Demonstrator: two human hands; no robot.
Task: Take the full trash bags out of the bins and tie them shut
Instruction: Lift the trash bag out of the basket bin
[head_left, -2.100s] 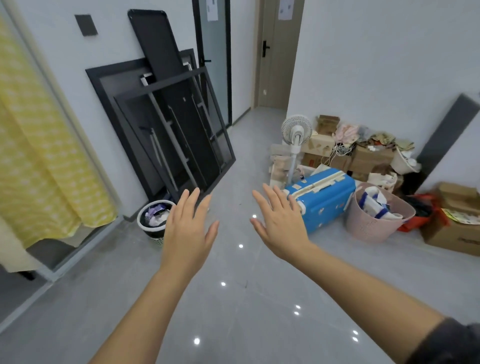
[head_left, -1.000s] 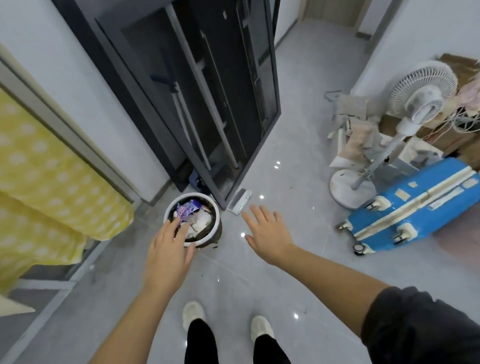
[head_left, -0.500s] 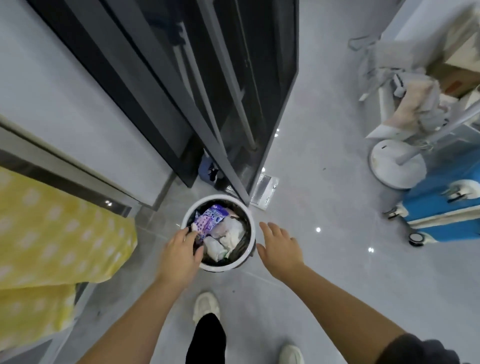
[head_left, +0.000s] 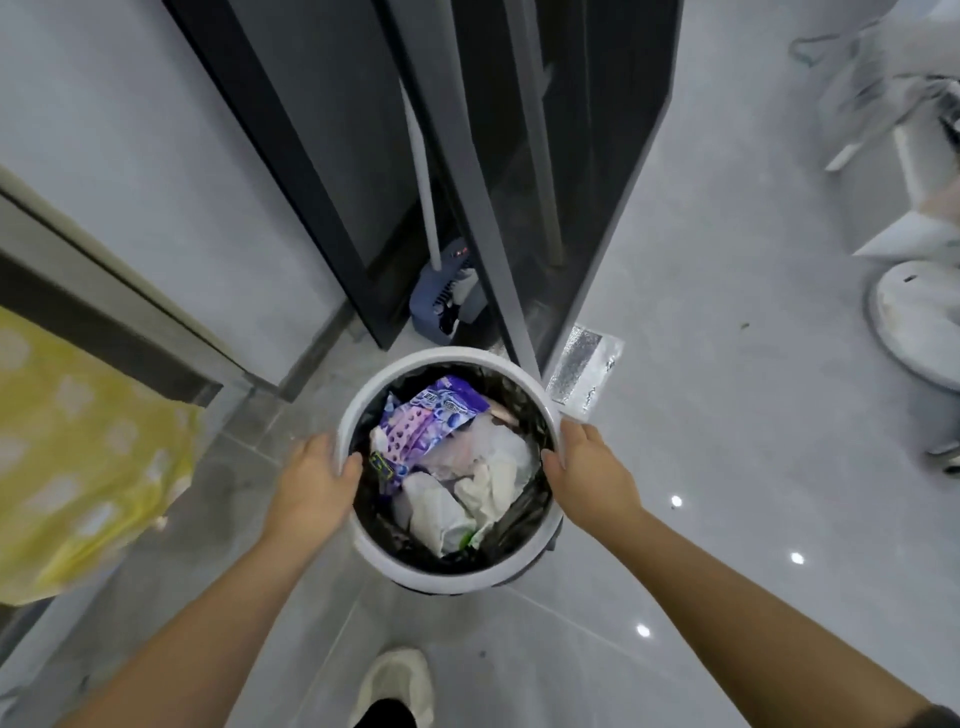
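Note:
A round bin with a white rim (head_left: 415, 569) stands on the grey floor below me. A black trash bag (head_left: 524, 525) lines it, full of white paper and a purple wrapper (head_left: 426, 421). My left hand (head_left: 317, 480) grips the rim on the left, thumb inside over the bag's edge. My right hand (head_left: 589, 470) grips the rim on the right, thumb hooked inside as well.
Dark framed panels (head_left: 519, 156) lean on the wall right behind the bin, with a blue dustpan (head_left: 441, 306) tucked under them. A silver packet (head_left: 584, 371) lies on the floor beside the bin. A yellow curtain (head_left: 78, 457) hangs left; a fan base (head_left: 919, 327) sits right.
I walked up to the bin and bent over it. Both hands, open in the air before, came down and now grip opposite sides of the rim.

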